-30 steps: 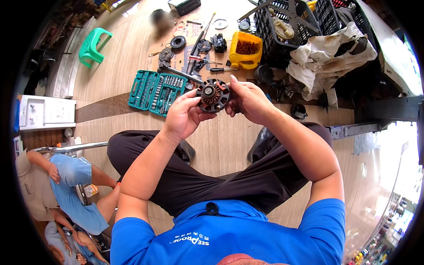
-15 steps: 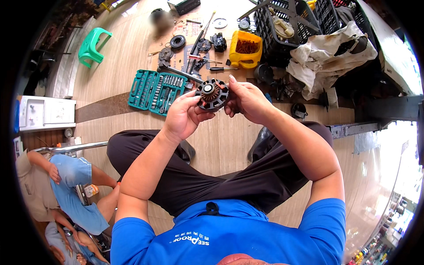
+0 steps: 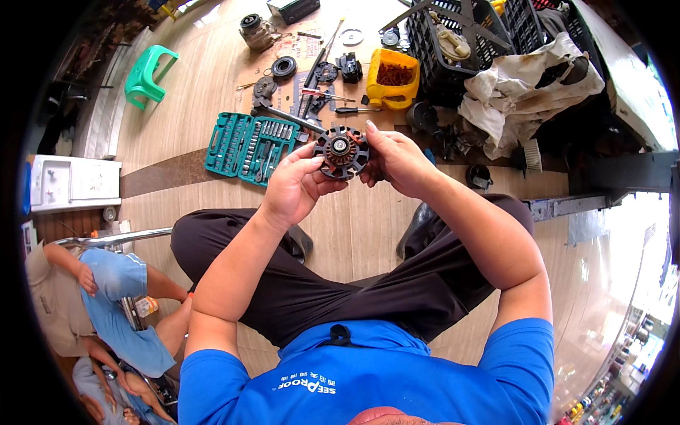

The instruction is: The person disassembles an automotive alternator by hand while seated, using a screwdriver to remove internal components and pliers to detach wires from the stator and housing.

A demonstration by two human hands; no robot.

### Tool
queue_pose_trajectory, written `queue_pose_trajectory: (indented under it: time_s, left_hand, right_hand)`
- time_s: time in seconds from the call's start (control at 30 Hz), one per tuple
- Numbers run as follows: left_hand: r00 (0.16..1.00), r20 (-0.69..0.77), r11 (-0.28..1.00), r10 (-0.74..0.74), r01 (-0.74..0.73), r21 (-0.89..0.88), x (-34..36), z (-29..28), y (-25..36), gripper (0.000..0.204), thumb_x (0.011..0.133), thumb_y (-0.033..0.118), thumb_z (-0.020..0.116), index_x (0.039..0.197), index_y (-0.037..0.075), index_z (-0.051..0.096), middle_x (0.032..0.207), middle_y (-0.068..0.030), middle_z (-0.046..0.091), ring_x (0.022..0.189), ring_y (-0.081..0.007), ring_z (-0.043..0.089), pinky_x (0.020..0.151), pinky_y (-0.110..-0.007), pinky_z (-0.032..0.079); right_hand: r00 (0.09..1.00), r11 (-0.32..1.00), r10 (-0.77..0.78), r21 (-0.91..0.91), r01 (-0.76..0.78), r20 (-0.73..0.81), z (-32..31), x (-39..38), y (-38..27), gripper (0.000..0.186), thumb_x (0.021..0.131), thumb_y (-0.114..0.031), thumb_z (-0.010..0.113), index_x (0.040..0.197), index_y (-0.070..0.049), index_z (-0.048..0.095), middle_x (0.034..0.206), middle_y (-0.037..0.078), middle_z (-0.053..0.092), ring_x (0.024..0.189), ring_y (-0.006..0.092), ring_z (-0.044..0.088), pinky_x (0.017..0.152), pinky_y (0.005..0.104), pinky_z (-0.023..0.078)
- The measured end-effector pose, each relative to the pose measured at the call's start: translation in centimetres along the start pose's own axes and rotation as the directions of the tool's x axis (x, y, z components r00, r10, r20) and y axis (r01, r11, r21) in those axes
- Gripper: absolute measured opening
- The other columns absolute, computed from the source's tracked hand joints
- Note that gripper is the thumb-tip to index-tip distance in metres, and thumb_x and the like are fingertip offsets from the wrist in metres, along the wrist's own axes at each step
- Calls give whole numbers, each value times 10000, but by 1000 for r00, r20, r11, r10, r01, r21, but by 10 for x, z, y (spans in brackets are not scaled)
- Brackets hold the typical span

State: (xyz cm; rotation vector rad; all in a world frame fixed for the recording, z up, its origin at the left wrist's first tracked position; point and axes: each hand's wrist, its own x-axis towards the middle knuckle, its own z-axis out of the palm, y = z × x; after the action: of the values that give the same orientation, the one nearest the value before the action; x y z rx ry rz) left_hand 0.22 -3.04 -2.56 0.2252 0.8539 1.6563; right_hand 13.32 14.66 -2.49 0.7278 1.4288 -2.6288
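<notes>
Machine part (image 3: 341, 146), round and slotted, is gripped by fingers of your left hand (image 3: 292, 187) and right hand (image 3: 399, 160) near a teal tool case (image 3: 245, 146).

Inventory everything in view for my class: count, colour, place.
Slotted round metal part: one, dark, held centrally
Open plastic socket case: one, teal, left of part
Cut plastic jug: one, yellow, upper centre
Plastic stool: one, green, upper left
Lattice plastic crates: two visible, black, upper right
Crumpled cloth: one, whitish, upper right
Loose parts, tools: many, mostly dark, upper centre
People: at least two, beige and grey tops, lower left
Left hand: one, bare, part's left
Right hand: one, bare, part's right
</notes>
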Motion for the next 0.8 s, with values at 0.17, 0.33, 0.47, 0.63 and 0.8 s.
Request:
queue_pose_trajectory:
  time_s: [0.17,0.33,0.47,0.63,0.8]
  left_hand:
    - [1000,-3,1000,17,-17,-13,-1,-1,-1,352,983,99,405,1311,-3,477,1177,-160,644,1022,-265,678,848,-451,587]
    - [1000,10,999,-3,3,-34,-3,3,0,273,1005,137,409,1240,12,468,1129,-151,645,978,-268,684,830,-459,589]
    - [997,-11,997,-72,71,-15,-4,8,0,260,1023,184,415,1225,29,466,1123,-139,643,959,-260,688,801,-446,597]
    - [979,-122,980,-163,175,93,-5,4,-2,239,1019,182,457,1213,43,474,1126,-116,644,947,-246,688,787,-437,599]
    - [983,-174,995,-53,68,77,-5,5,-3,282,1022,187,441,1258,42,496,1152,-111,652,1007,-227,668,835,-441,581]
  right_hand:
    - [1000,998,-12,-59,13,4,-4,3,0,433,1032,-427,438,1009,-45,640,756,42,639,569,129,594,533,262,485]
    - [998,998,50,-42,-49,35,-7,4,-3,384,1033,-378,455,1004,-45,644,753,41,637,557,128,588,513,263,477]
    - [991,992,120,-40,-118,54,-10,6,-1,364,1030,-357,462,996,-45,647,730,40,628,527,127,572,491,264,466]
    - [985,983,142,-132,-129,94,-14,13,9,385,1026,-384,471,1000,-42,647,713,37,625,512,123,567,478,261,460]
    - [997,970,75,-233,-74,-5,-24,22,4,427,1024,-417,472,1037,-23,636,718,28,619,559,106,592,490,245,461]
